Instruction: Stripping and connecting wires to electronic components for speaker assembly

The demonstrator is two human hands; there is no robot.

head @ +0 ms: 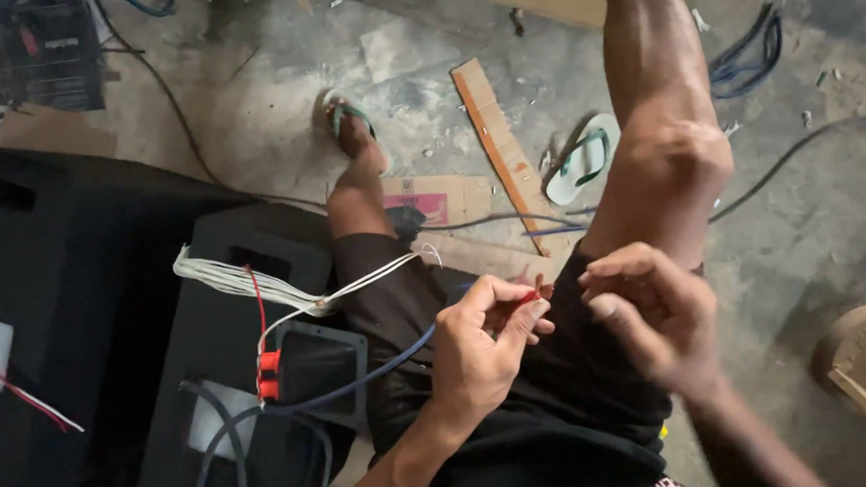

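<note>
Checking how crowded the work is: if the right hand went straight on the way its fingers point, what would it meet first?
The right hand points left, toward the left hand. First in line is probably the red wire tip pinched in the left hand's fingers, though depth is unclear.

Dim, soft daylight; faint shadows; slight motion blur; dark left side underexposed.
</note>
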